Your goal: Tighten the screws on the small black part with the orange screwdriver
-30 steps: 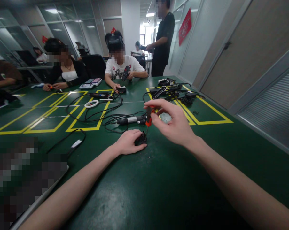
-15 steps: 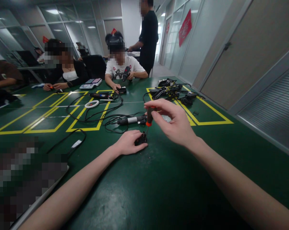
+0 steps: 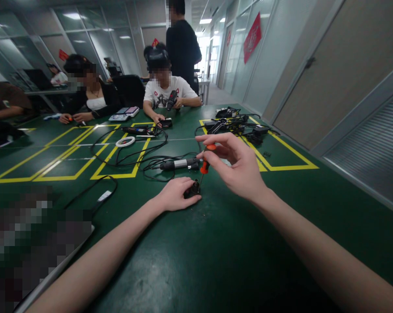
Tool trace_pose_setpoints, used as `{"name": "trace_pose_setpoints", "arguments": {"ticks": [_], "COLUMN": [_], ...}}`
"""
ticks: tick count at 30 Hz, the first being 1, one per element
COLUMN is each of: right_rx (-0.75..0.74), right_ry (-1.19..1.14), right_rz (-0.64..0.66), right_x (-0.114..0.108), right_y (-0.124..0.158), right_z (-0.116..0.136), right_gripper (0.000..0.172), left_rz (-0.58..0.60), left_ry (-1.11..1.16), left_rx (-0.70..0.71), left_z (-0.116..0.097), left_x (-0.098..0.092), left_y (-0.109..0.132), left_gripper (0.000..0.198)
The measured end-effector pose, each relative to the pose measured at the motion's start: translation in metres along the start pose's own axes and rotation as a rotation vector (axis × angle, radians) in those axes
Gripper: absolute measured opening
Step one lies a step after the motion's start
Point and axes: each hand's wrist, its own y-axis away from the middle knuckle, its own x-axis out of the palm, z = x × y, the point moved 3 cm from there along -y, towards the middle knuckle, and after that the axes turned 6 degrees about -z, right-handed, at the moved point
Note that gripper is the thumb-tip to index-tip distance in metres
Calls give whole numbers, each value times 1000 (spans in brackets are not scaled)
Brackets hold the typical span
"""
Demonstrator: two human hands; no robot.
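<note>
My left hand (image 3: pixel 175 194) is closed around a small black part (image 3: pixel 194 189) on the green table, with thumb and fingers on either side of it. A short dark tube stands up from this part; its exact kind I cannot make out. My right hand (image 3: pixel 238 167) grips a screwdriver (image 3: pixel 204 166) with an orange and dark handle. The screwdriver leans slightly, its thin metal shaft pointing down to the right side of the black part. Whether the tip sits in a screw is too small to tell.
Beyond my hands lies a grey and black pen-shaped electric tool (image 3: pixel 180 164) with coiled cable. A white ring (image 3: pixel 125 141) is farther left. Black cabled devices (image 3: pixel 231 126) lie at the back right. Across the table, a person (image 3: pixel 170 91) holds a power drill (image 3: pixel 172 100).
My right fingers have shifted on the screwdriver, so its orange top now shows and the handle tilts more. My left hand stays put. The standing person behind has moved left.
</note>
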Motion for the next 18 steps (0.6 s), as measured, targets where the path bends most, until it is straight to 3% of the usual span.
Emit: {"name": "trace_pose_setpoints", "arguments": {"ticks": [6,14,18], "right_rx": [-64,-76,-87], "right_ry": [105,131,140], "right_rz": [-25,51,8], "right_x": [-4,-4,-4], "right_y": [-3,-2,-2], "right_z": [1,-2,0], "right_gripper": [10,25,17], "left_rz": [-1,1,-14], "left_ry": [9,3,-15], "left_rx": [2,7,9], "left_z": [0,-1,-1], "left_x": [0,0,0], "left_y": [0,0,0], "left_gripper": [28,29,31]}}
